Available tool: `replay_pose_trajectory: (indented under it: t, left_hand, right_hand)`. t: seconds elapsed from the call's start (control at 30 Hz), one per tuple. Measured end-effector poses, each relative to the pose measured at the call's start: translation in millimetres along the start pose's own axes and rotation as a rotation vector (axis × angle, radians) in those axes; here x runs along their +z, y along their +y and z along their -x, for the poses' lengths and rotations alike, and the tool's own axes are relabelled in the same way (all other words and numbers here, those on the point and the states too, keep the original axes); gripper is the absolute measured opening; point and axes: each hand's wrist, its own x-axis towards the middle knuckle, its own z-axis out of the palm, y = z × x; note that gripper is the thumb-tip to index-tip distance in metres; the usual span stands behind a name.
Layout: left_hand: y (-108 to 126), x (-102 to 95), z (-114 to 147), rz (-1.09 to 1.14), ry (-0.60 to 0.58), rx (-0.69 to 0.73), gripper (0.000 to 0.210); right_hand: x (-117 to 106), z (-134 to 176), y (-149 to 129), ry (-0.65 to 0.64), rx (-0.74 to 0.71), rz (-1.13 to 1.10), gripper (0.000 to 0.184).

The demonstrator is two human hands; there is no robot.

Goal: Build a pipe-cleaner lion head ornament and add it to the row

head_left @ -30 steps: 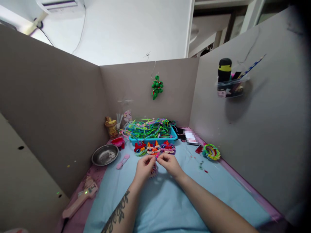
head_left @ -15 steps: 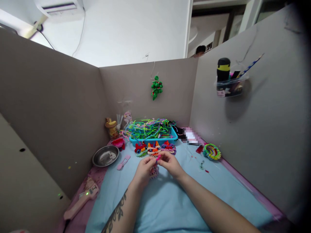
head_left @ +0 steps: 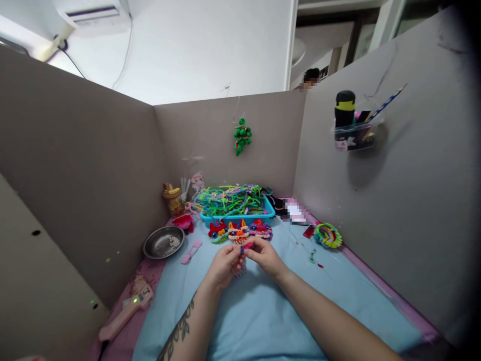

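My left hand [head_left: 225,263] is closed on a small pink pipe-cleaner piece [head_left: 239,269], most of which hangs below the fingers and is partly hidden. My right hand [head_left: 263,253] meets it from the right, thumb and fingertips pinching a bright pink bit [head_left: 248,245] at the top of the work. Dark blue shows between the two sets of fingertips. Just beyond the hands lie three fuzzy, colourful animal-head figures: a red and green one [head_left: 218,232], an orange and cream one [head_left: 238,231] and a purple and red one [head_left: 261,229].
A blue basket [head_left: 236,219] of pipe cleaners stands at the back. Leftward are a metal bowl [head_left: 152,243] with white bits, a pink flat tool [head_left: 191,251] and a pink glue gun [head_left: 126,311]. A yellow-green coil [head_left: 328,235] lies right. Grey partitions enclose three sides.
The bright pink bit has tilted lower between my fingertips, and dark blue now shows beside it. My fingers have shifted slightly; both arms stay nearly in place.
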Motion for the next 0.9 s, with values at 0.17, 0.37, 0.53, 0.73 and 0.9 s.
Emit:
replay_pose_trajectory:
  t: [0.17,0.37,0.53,0.73,0.9]
  left_hand:
    - [6,5.4,5,-0.014,-0.027,0.040,0.037]
    - [6,4.4,5,-0.093,-0.039,0.053,0.039]
    - [5,5.0,6,-0.099,-0.074,0.053,0.042]
    - [0,2.9,3,-0.146,-0.039,0.060,0.044]
    - [-2,1.7,0,-0.178,0.005,0.109,0.043]
  right_hand:
    - [-2,1,1,0.042,-0.051,0.088,0.020]
    - [-8,1,2,-0.043,-0.100,0.257,0.017]
    - [-12,1,-5,-0.101,-0.122,0.333,0.015]
    - [-12,2,-14,-0.134,-0.117,0.419,0.010]
    - [-12,1,-11,-0.110,-0.123,0.416,0.009]
